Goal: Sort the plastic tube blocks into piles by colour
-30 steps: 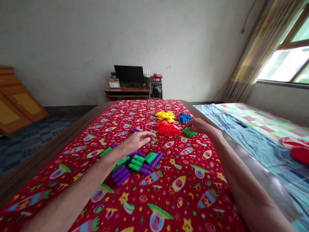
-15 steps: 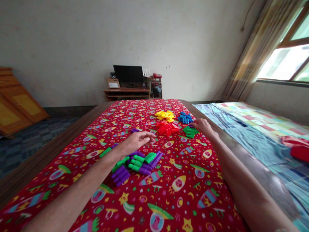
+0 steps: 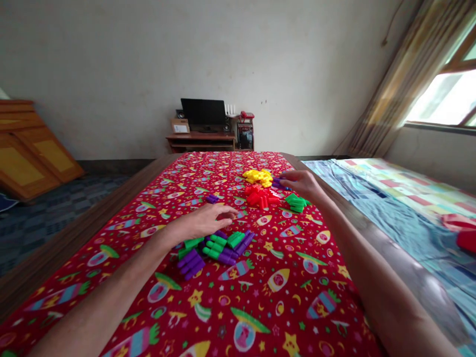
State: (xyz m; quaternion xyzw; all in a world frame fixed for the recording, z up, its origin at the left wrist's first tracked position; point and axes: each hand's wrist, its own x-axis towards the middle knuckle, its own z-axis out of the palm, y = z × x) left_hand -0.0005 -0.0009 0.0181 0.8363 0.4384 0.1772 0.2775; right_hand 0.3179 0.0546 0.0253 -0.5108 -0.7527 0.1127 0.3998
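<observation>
A: Far left, wooden cabinet (image 3: 29, 153) leaning by the wall, well clear. Then the left hand (image 3: 203, 223), palm down on the red patterned cloth (image 3: 260, 297) that covers the surface, fingers (image 3: 227, 212) loosely together and empty, just behind the mixed green and purple blocks (image 3: 215, 246).

B: Touching them?

A: The wrist seems to lie over the nearest green piece; I can't tell if there's contact. One stray purple block (image 3: 212, 199) sits apart, farther up the cloth.

B: Risk there?

A: My guess: a sideways slide of that forearm would scatter the heap, since the pieces look loosely laid, not locked.

B: Moving right?

A: Red blocks (image 3: 260, 197), yellow blocks (image 3: 257, 176) behind them, small green pile (image 3: 296, 202) just beside the red. Right hand (image 3: 299, 182) reaches past the green pile; its fingers curl around something dark at the tips, probably a purple or blue piece, partly hidden.

B: Hazard?

A: The colour piles lie close together. A careless sweep of the right wrist could drag green into red. The surface's right edge is also near, so a knocked piece could drop toward the bedding (image 3: 390, 198).
</observation>
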